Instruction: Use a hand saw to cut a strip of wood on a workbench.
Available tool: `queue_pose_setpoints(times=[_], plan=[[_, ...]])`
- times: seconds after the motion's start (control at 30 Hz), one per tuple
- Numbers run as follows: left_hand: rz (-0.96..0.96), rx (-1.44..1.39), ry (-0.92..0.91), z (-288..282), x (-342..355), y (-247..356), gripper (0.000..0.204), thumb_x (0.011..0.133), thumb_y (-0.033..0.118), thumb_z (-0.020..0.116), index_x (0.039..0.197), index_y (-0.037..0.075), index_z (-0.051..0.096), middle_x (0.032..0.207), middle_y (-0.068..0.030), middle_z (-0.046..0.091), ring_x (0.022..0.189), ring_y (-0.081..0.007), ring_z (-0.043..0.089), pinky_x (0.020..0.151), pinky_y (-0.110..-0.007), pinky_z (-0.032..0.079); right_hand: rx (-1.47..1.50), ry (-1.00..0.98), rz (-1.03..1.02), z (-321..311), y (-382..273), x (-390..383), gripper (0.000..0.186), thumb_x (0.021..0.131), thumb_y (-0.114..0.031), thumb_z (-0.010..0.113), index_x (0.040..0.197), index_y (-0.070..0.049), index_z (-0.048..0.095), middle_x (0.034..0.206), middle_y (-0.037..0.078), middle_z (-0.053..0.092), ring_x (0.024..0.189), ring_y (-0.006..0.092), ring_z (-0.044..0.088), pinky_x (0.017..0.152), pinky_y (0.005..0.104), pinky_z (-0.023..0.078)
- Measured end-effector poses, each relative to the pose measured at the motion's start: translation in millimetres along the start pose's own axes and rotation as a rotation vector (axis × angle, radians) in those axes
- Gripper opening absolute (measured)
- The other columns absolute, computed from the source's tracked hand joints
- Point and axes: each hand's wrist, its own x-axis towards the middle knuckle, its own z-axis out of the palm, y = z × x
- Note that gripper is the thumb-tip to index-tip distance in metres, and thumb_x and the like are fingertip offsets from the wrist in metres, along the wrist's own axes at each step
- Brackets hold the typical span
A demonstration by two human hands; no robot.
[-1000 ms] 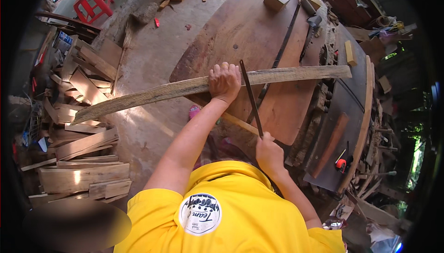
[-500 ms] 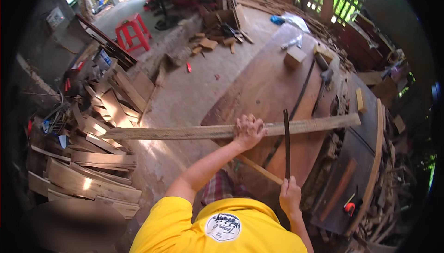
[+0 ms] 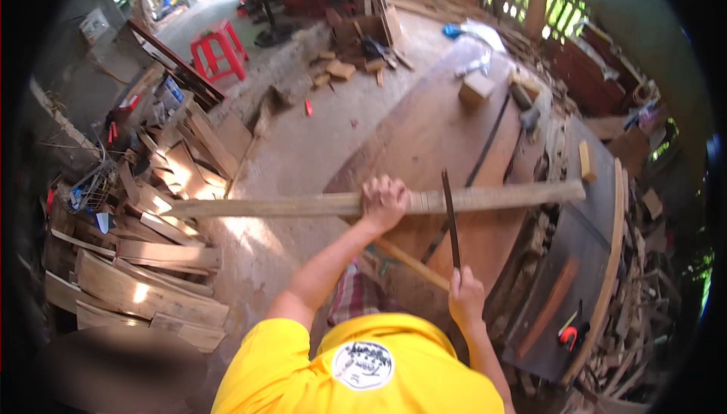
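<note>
A long, rough wooden board (image 3: 303, 206) lies across the brown wooden tabletop, its left end jutting beyond the edge. My left hand (image 3: 386, 203) is closed over the board near its middle. Low on the right, my right hand (image 3: 466, 293) grips one end of what looks like a frame saw. Its narrow dark blade (image 3: 452, 221) crosses the board to the right of my left hand. A light wooden arm (image 3: 413, 264) of the saw slants from my right hand toward the left, its far end partly hidden under the board.
The brown tabletop (image 3: 409, 141) bears a wooden block (image 3: 475, 88) and a grey tool (image 3: 530, 117). On a dark slab (image 3: 541, 315) at right sits an orange tape measure (image 3: 569, 336). Wood offcuts (image 3: 151, 278) are heaped at left. A red stool (image 3: 218, 52) stands farther back.
My left hand has shifted left along the board. My right hand has moved away from me and slightly left, carrying the saw with it. The view has shifted a little.
</note>
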Motion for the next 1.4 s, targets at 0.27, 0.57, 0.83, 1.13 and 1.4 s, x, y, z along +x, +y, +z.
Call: queue_pose_setpoints(times=[0.27,0.57,0.83,1.13,1.4], plan=[[0.032,0.024,-0.032,-0.5,3.7,7.7,0.016,0.09,0.027,0.056,0.084,0.014,0.063,0.085,-0.0073,0.063,0.085,-0.0298,0.06,0.076,-0.045,0.045,0.115,-0.041,0.051,28.2,-26.9,27.0,0.02,0.098,-0.023,0.046,0.095,-0.004,0.05,0.071,0.025,0.063,0.068,0.0443,0.063,0.06,0.0528,0.05],[0.062,0.085,-0.084,-2.8,-4.6,13.9,0.02,0.091,0.032,0.056,0.087,0.013,0.063,0.087,-0.0082,0.062,0.085,-0.0295,0.06,0.074,-0.045,0.045,-0.052,0.022,-0.014,55.4,-50.8,28.4,0.02,0.098,-0.024,0.046,0.091,-0.005,0.047,0.073,0.02,0.066,0.066,0.0394,0.066,0.057,0.048,0.054],[0.086,0.078,-0.143,-4.0,2.5,10.7,0.019,0.09,0.033,0.058,0.089,0.014,0.06,0.086,-0.0081,0.06,0.085,-0.0299,0.059,0.072,-0.045,0.044,-0.209,-0.015,0.02,75.9,-57.6,30.7,0.013,0.095,-0.018,0.049,0.092,-0.006,0.048,0.075,0.017,0.066,0.066,0.0353,0.068,0.055,0.0439,0.055],[0.027,0.002,-0.133,0.5,1.3,8.2,0.018,0.089,0.029,0.057,0.084,0.012,0.061,0.086,-0.0088,0.062,0.084,-0.0294,0.059,0.075,-0.043,0.044,-0.278,-0.009,0.024,73.9,-67.6,23.4,0.007,0.09,-0.011,0.052,0.094,-0.006,0.049,0.076,0.014,0.064,0.068,0.0304,0.069,0.057,0.0382,0.057],[0.059,0.089,-0.129,-1.2,2.9,11.4,0.018,0.09,0.03,0.057,0.084,0.013,0.061,0.084,-0.0087,0.061,0.082,-0.0299,0.059,0.073,-0.045,0.044,-0.337,0.027,0.019,78.9,-67.2,23.8,0.007,0.089,-0.01,0.054,0.093,-0.008,0.05,0.077,0.012,0.063,0.068,0.0273,0.069,0.056,0.0357,0.056]])
